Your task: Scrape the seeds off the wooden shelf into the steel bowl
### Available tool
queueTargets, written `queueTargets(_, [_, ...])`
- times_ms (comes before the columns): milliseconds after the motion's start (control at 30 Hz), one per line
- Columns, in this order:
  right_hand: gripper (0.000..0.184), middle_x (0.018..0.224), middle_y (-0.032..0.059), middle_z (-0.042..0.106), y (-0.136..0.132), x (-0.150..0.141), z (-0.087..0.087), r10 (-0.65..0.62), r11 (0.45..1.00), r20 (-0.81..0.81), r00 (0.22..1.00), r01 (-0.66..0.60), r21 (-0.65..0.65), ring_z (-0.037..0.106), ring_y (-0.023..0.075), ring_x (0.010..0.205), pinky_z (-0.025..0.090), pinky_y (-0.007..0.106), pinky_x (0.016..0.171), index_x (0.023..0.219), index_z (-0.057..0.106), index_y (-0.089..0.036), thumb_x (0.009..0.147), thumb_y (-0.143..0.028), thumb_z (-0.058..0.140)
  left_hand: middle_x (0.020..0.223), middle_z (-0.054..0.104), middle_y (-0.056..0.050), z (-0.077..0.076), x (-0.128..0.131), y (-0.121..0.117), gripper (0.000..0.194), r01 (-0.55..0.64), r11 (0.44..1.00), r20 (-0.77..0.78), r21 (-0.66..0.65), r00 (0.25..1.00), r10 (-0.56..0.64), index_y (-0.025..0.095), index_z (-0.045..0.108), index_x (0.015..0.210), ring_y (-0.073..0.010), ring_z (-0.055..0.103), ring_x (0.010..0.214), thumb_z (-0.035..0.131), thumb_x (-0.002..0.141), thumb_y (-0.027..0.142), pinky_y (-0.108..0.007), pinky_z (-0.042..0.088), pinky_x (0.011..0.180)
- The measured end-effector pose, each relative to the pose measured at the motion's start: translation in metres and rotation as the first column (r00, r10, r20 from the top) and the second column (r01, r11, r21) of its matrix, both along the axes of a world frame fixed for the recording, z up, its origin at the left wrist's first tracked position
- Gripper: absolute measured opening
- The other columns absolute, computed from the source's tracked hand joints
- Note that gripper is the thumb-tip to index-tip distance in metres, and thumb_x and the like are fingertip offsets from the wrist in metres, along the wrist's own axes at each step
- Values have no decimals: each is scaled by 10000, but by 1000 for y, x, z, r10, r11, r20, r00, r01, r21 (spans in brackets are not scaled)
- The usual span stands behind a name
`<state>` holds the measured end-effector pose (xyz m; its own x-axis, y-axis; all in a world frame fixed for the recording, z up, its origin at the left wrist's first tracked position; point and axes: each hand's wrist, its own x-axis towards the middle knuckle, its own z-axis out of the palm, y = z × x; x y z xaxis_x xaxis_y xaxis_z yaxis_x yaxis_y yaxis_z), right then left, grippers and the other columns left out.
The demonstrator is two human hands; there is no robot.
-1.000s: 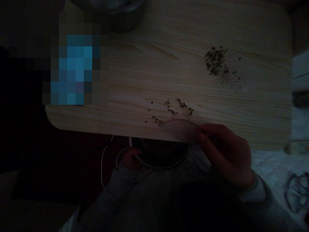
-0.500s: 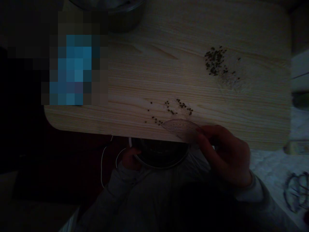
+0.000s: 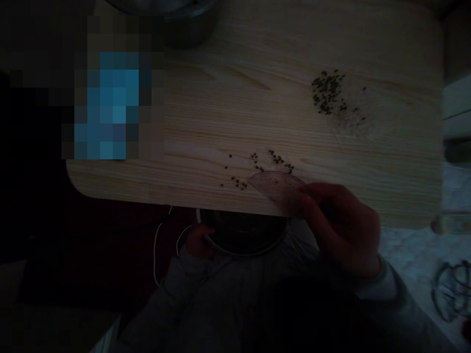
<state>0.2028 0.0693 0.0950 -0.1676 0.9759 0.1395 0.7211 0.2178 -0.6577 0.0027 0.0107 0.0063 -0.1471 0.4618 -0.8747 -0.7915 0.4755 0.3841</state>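
The scene is very dark. My right hand pinches a small clear plastic lid and rests its edge on the wooden tabletop, right behind a scatter of small dark green beans. Below the table's near edge, my left hand grips the rim of a dark round bowl held under that edge. A denser heap of beans lies farther back on the right.
A metal pot stands at the table's far edge. A blurred blue patch covers the far left. A thin white cord hangs below the table. At the right are a pale patterned cloth and a dark wire object.
My right hand has pushed the lid a little farther onto the table, up against the nearer beans. The left hand and bowl have stayed where they were.
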Motion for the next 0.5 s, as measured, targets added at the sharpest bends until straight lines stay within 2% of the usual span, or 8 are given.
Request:
queueTargets(167, [142,690,7,596,0,-2,5,22,1000,-16,1000,-22,6,554,117,591,446,238,512,891,584,-194,754,-187,548,452,636,-2,4,-1,0,103,48,993,23,-108,999,-46,203,578,399,-299,647,724,521,358,128,-378,532,641])
queueTargets(333, [112,674,4,594,-2,0,5,39,999,-6,999,-39,8,553,113,574,446,231,506,858,582,-191,751,-186,549,452,632,-29,8,1,4,111,29,996,60,-90,998,-24,210,538,389,-336,630,800,519,335,115,-404,525,680])
queueTargets(500, [109,680,1,589,-2,0,2,12,1000,0,1000,-12,-3,555,109,572,447,229,509,856,578,-190,750,-185,554,432,615,-11,7,1,4,106,40,996,27,-85,999,-37,209,540,391,-332,627,819,519,349,114,-411,524,686])
